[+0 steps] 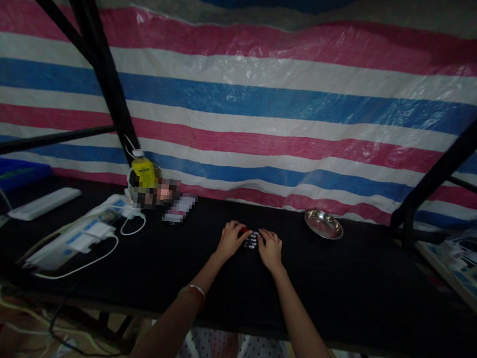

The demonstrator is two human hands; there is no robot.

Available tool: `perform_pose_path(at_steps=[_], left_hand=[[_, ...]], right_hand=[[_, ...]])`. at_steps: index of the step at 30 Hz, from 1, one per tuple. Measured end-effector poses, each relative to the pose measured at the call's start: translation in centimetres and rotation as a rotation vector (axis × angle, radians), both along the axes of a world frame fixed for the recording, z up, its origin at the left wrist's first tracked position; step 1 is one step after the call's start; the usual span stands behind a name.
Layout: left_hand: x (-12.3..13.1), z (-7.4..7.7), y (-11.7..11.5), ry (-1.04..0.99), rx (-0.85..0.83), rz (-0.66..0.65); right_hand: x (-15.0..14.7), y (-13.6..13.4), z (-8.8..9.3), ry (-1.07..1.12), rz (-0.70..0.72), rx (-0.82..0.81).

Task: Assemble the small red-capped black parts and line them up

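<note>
In the head view, a row of small dark cylinders with pale print, which look like batteries (251,241), lies on the black tabletop (228,290). My left hand (231,239) curves against their left ends, its thumb pointing inward at them. From the other side, my right hand (270,248) presses its bent fingers and thumb to their right ends. A bit of red shows by the left fingertips; whether it belongs to one of the batteries I cannot tell. Part of the row is hidden by my fingers.
A shiny round metal dish (324,225) stands to the right. Leftward are a phone-like slab (180,208), a yellow-labelled bottle (143,171) and a white power strip (76,236) with cables. Black frame posts (105,70) and a striped sheet (271,103) bound the table.
</note>
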State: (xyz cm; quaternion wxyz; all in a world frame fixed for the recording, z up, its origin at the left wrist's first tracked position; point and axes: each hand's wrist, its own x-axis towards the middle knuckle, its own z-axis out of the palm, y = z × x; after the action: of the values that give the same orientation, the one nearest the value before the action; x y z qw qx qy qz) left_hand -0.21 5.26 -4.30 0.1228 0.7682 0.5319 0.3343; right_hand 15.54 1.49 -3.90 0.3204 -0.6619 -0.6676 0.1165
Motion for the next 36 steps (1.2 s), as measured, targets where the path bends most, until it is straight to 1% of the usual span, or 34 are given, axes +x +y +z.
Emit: perform_pose_path(at_steps=[5,17,20,23,27,29,31,36], left_hand=[[0.0,-0.3,0.2,0.002,0.007,0.003],[0.1,0.2,-0.1,-0.003,0.022,0.008],[0.1,0.2,-0.1,-0.038,0.015,0.017],[0.0,0.2,0.2,-0.191,0.010,0.084],[-0.8,-0.2,0.6,-0.363,0.005,0.272],[-1.2,-0.5,0.7,-0.409,0.004,0.327],[-1.4,-0.6,0.7,-0.449,-0.001,0.347],[-1.5,-0.9,0.7,-0.520,-0.030,0.338]], right_hand=[[0.1,-0.2,0.1,0.014,0.012,0.020],[0.3,-0.2,0.0,0.041,0.025,0.018],[0.3,0.0,-0.2,0.041,0.021,0.015],[0.4,0.1,-0.5,0.047,0.000,0.022],[0.3,0.1,-0.6,0.043,-0.014,0.038],[0.2,-0.1,-0.4,0.030,-0.011,0.045],[0.1,-0.2,-0.3,0.010,-0.013,0.041],[0.1,-0.3,0.0,-0.015,-0.010,0.006]])
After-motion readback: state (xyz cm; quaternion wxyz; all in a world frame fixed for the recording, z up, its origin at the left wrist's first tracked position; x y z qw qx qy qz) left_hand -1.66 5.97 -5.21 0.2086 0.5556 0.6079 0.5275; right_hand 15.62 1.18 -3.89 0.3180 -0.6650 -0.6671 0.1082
